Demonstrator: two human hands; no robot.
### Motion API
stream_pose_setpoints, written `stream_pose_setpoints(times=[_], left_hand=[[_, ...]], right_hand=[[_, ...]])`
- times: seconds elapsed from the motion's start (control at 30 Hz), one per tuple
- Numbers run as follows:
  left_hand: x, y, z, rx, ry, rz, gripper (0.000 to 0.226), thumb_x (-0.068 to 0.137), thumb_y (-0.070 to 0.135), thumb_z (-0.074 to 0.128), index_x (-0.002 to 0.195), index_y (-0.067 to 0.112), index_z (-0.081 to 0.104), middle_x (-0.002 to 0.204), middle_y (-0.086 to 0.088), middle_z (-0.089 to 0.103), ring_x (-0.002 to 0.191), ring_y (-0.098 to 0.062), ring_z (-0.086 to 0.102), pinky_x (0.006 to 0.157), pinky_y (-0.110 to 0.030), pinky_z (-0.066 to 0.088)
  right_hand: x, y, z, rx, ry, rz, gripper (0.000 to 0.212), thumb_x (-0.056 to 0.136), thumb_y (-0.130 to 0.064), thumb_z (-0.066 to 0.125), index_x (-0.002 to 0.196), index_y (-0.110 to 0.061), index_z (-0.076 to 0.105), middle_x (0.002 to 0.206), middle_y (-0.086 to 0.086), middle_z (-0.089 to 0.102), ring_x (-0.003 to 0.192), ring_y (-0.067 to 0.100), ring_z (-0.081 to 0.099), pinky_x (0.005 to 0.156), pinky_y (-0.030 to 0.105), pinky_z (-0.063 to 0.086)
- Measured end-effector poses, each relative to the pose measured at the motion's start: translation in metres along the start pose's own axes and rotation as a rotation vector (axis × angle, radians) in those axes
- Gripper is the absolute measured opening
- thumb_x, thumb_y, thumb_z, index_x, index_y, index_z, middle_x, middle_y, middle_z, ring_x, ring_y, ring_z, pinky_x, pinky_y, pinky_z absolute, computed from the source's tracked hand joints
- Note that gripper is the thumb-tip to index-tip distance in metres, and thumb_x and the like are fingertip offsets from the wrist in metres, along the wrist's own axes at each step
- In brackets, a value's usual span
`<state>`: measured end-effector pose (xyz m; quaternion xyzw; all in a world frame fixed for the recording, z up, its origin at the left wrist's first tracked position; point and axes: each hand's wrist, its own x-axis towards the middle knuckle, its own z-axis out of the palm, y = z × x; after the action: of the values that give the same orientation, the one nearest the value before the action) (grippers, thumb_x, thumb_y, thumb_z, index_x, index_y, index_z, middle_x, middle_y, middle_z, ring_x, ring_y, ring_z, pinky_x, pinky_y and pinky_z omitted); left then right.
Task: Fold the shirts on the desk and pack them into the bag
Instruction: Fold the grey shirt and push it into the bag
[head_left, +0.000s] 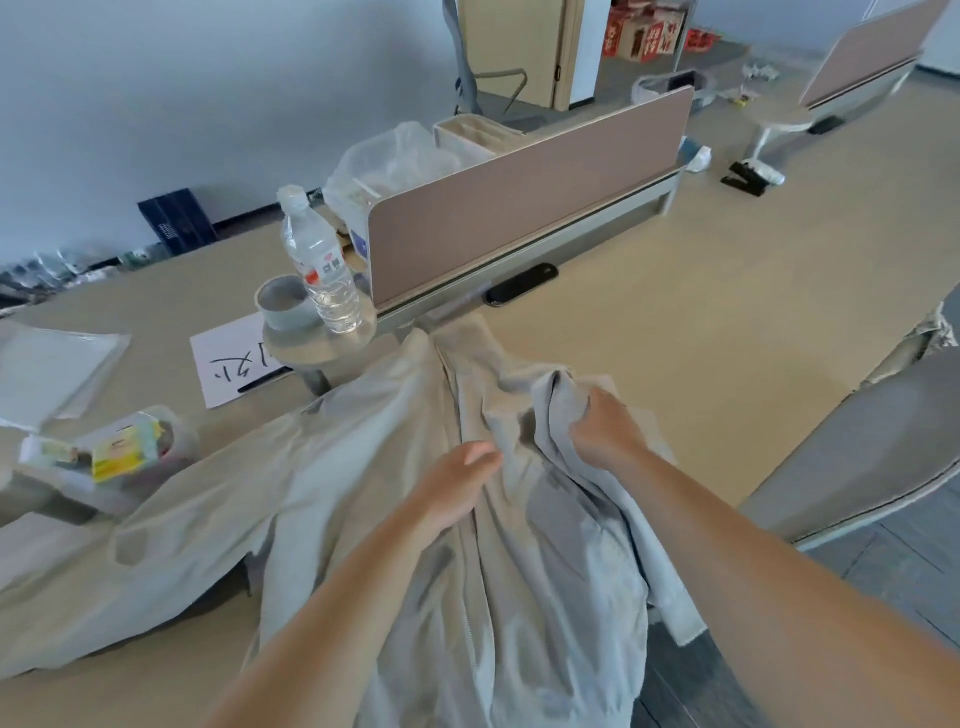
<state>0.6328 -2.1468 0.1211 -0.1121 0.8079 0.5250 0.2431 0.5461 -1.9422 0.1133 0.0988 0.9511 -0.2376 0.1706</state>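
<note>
On the near part of the desk (675, 332), head view: a pale grey shirt (343, 499) with a centre zip lies spread out, collar end toward the divider panel (519, 208), one sleeve stretched to the left, its lower right part hanging past the desk's edge; the left hand (457, 486) rests on the shirt's middle beside the zip, fingers straight and together, gripping nothing; the right hand (605, 431) is curled round a bunch of the shirt's right side, which is raised off the desk in folds. Beyond the collar, a water bottle (322, 265) stands upright just beside a grey cup (285, 306) on a small round shelf; a sheet of paper (234, 364) with handwriting lies left of the shelf; a crumpled clear plastic bag (395, 161) sits behind the panel; a clear tub (130, 447) of yellow packets stands at the left, near the sleeve; a grey chair (857, 457) stands at the right edge.
</note>
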Motion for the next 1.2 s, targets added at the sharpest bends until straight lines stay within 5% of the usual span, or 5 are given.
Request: stream_pose_setpoints(times=[0.2,0.6,0.83,0.97,1.2], left_hand=[[0.023,0.031,-0.003,0.062,-0.028,0.038,0.049,0.1,0.047,0.043,0.143,0.024,0.048,0.142,0.004,0.053,0.127,-0.018,0.052,0.109,-0.045,0.042],[0.108,0.104,0.049,0.197,-0.059,0.042,0.052,0.103,0.038,0.044,0.153,0.036,0.034,0.164,0.004,0.023,0.148,-0.018,0.029,0.114,-0.035,0.028],[0.135,0.106,0.065,0.259,-0.094,-0.033,0.019,0.101,0.029,0.049,0.103,0.017,0.063,0.1,-0.005,0.062,0.091,-0.022,0.057,0.09,-0.041,0.05],[0.13,0.115,0.059,0.081,-0.181,-0.047,0.023,0.102,0.037,0.051,0.098,0.018,0.063,0.107,-0.008,0.064,0.101,-0.025,0.061,0.104,-0.047,0.049],[0.116,0.118,-0.012,-0.116,-0.02,-0.056,0.05,0.104,0.046,0.038,0.089,0.01,0.07,0.097,-0.01,0.07,0.082,-0.023,0.058,0.08,-0.033,0.044]], right_hand=[[-0.007,0.029,-0.022,0.163,0.192,0.113,0.048,0.1,-0.034,0.044,0.142,-0.01,0.047,0.144,0.011,0.046,0.133,0.032,0.043,0.105,0.046,0.042],[0.036,0.078,-0.037,0.252,-0.374,0.265,0.032,0.088,-0.02,0.07,0.115,-0.007,0.06,0.115,0.006,0.056,0.098,0.021,0.054,0.08,0.028,0.041],[0.055,0.079,-0.069,0.321,0.208,0.381,0.037,0.103,-0.026,0.038,0.13,-0.009,0.055,0.125,0.018,0.062,0.109,0.038,0.061,0.087,0.042,0.049],[0.047,0.042,-0.113,0.404,0.374,0.205,0.016,0.087,-0.01,0.043,0.075,-0.018,0.037,0.068,0.002,0.044,0.061,0.026,0.043,0.052,0.03,0.029],[-0.015,-0.039,-0.098,0.244,-0.078,-0.275,0.011,0.081,-0.015,0.069,0.082,-0.018,0.059,0.079,-0.002,0.057,0.074,0.021,0.05,0.065,0.034,0.036]])
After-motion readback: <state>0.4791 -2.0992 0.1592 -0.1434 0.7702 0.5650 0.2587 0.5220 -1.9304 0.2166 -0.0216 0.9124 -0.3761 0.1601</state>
